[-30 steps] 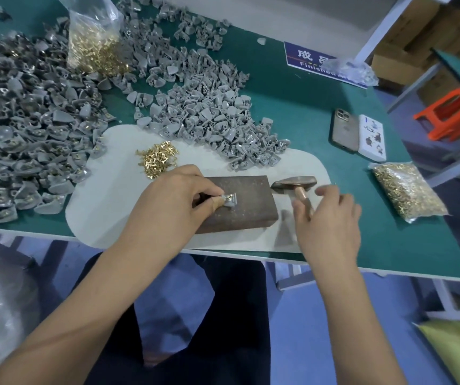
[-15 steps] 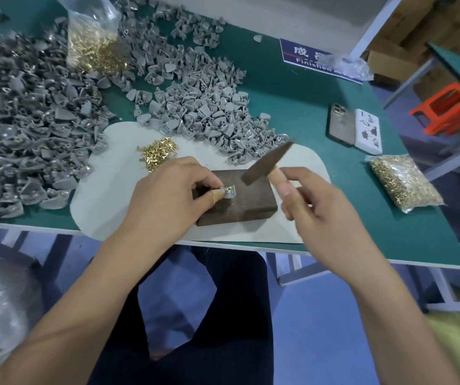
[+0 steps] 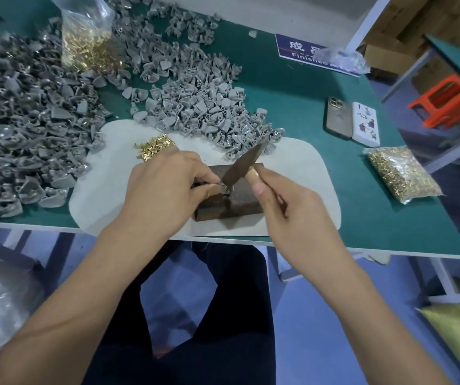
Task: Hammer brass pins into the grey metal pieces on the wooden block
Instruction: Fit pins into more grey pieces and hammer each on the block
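Observation:
A dark wooden block (image 3: 240,202) lies on a pale mat (image 3: 301,168) at the table's near edge. My left hand (image 3: 165,187) pinches a small grey metal piece (image 3: 224,189) on top of the block. My right hand (image 3: 287,207) grips the wooden handle of a small hammer (image 3: 244,163). The hammer's dark head is tilted, its lower end down on the grey piece. The pin itself is hidden under the hammer head. A small heap of loose brass pins (image 3: 155,147) rests on the mat just behind my left hand.
Large heaps of grey metal pieces (image 3: 23,126) cover the green table's left and middle (image 3: 201,107). A bag of brass pins (image 3: 88,43) stands at the back, another bag (image 3: 402,173) lies right. A phone (image 3: 339,118) and white box (image 3: 366,125) lie right of the mat.
My right hand picked the hammer up from the mat beside the block, raised it, then brought its head down onto the grey piece. My left hand kept holding the piece.

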The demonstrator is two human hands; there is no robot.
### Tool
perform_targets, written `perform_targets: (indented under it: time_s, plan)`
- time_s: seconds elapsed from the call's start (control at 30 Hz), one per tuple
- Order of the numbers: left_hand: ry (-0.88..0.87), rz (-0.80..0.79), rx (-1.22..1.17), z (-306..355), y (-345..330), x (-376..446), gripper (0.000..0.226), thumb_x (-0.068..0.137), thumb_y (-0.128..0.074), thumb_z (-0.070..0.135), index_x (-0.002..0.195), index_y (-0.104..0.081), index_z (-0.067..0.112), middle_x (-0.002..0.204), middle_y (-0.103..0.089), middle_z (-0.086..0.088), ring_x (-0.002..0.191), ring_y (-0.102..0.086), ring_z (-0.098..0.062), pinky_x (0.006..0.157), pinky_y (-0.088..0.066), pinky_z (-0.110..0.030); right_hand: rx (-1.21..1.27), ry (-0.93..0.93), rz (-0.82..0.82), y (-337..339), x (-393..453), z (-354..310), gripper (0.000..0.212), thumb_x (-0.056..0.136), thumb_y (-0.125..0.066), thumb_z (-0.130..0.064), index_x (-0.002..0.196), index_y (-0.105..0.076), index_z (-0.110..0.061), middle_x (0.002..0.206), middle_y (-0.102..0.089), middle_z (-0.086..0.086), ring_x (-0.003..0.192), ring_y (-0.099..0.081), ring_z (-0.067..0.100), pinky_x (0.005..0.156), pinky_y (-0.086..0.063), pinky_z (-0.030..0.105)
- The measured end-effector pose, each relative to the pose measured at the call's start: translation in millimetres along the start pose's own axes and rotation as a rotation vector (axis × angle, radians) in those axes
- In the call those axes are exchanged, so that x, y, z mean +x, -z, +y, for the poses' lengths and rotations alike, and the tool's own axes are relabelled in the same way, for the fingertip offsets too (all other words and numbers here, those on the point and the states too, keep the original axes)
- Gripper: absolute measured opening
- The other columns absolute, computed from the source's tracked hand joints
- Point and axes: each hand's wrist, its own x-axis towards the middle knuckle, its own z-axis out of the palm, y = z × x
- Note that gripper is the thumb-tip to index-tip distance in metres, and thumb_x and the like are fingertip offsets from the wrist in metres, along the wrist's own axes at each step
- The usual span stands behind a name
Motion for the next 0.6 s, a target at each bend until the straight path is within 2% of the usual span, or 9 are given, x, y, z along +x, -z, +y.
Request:
perform_targets:
  time_s: [0.07,0.13,0.2,0.23,0.3,0.33,0.43,0.47,0.6]
  plan:
    - [0.004,0.004,-0.002,0,0,0,0.005,0.083,-0.077,0.047,0.085,-0.075,0.043,0.080,-0.062,0.020,0.091,-0.054,-0.009,0.065,-0.039,-0.031,-0.073,-0.006,0.046,8,2,2,0.028,0.105,-0.041,-0.053,0.128,-0.058,-0.048,0.075,-0.060,-0.025,0.066,-0.050,0.008,0.063,-0.048,0.033]
    - [0.007,0.005,-0.011,0,-1,-1,0.005,0.082,-0.077,0.047,0.084,-0.075,0.043,0.080,-0.063,0.020,0.091,-0.054,-0.009,0.065,-0.041,-0.031,-0.058,0.027,0.161,15,3,0,0.027,0.107,-0.041,-0.052,0.124,-0.061,-0.044,0.070,-0.055,-0.024,0.062,-0.048,0.006,0.057,-0.039,0.020]
    - [0.008,0.007,-0.012,0,-1,0,0.005,0.082,-0.077,0.046,0.085,-0.075,0.043,0.080,-0.063,0.020,0.091,-0.054,-0.009,0.065,-0.038,-0.030,0.012,0.045,0.159,11,2,-4,0.027,0.108,-0.044,-0.046,0.127,-0.063,-0.038,0.077,-0.062,-0.027,0.068,-0.056,0.002,0.064,-0.045,0.014]
    - [0.008,0.004,-0.008,0,-1,0,0.005,0.082,-0.077,0.045,0.086,-0.076,0.043,0.080,-0.063,0.020,0.092,-0.054,-0.010,0.065,-0.037,-0.030,0.016,0.027,0.101,6,0,-5,0.029,0.108,-0.045,-0.045,0.130,-0.062,-0.038,0.084,-0.067,-0.023,0.072,-0.059,0.004,0.072,-0.053,0.023]
    - [0.004,-0.004,0.000,-2,-1,1,0.006,0.082,-0.078,0.043,0.088,-0.076,0.043,0.081,-0.062,0.020,0.093,-0.053,-0.009,0.066,-0.035,-0.030,-0.050,-0.003,0.004,-1,-4,-6,0.031,0.106,-0.044,-0.049,0.133,-0.056,-0.043,0.083,-0.067,-0.015,0.072,-0.057,0.017,0.072,-0.056,0.041]
    - [0.004,-0.004,-0.001,-2,0,1,0.006,0.083,-0.077,0.045,0.088,-0.076,0.044,0.081,-0.063,0.020,0.091,-0.052,-0.009,0.065,-0.035,-0.030,-0.088,0.000,0.012,1,-4,-5,0.031,0.105,-0.042,-0.052,0.133,-0.055,-0.045,0.080,-0.065,-0.016,0.069,-0.054,0.017,0.069,-0.055,0.040]
    - [0.009,-0.005,-0.021,-3,0,2,0.007,0.082,-0.076,0.051,0.085,-0.075,0.044,0.080,-0.064,0.019,0.088,-0.052,-0.008,0.063,-0.035,-0.030,-0.068,0.032,0.154,8,-1,-5,0.031,0.106,-0.041,-0.051,0.130,-0.059,-0.040,0.067,-0.053,-0.025,0.060,-0.046,0.007,0.058,-0.041,0.020]
    - [0.008,-0.004,-0.020,-2,0,2,0.007,0.082,-0.076,0.050,0.085,-0.075,0.044,0.080,-0.064,0.019,0.088,-0.052,-0.008,0.063,-0.036,-0.030,-0.050,0.029,0.164,6,-1,-5,0.031,0.107,-0.041,-0.049,0.130,-0.060,-0.039,0.064,-0.050,-0.024,0.059,-0.044,0.006,0.057,-0.038,0.019]
    - [0.007,-0.017,-0.015,-2,1,1,0.007,0.082,-0.075,0.050,0.087,-0.076,0.045,0.082,-0.064,0.019,0.091,-0.053,-0.009,0.066,-0.039,-0.031,-0.086,-0.011,-0.005,3,-3,0,0.033,0.104,-0.040,-0.055,0.132,-0.056,-0.046,0.063,-0.051,-0.021,0.059,-0.039,0.009,0.058,-0.044,0.033]
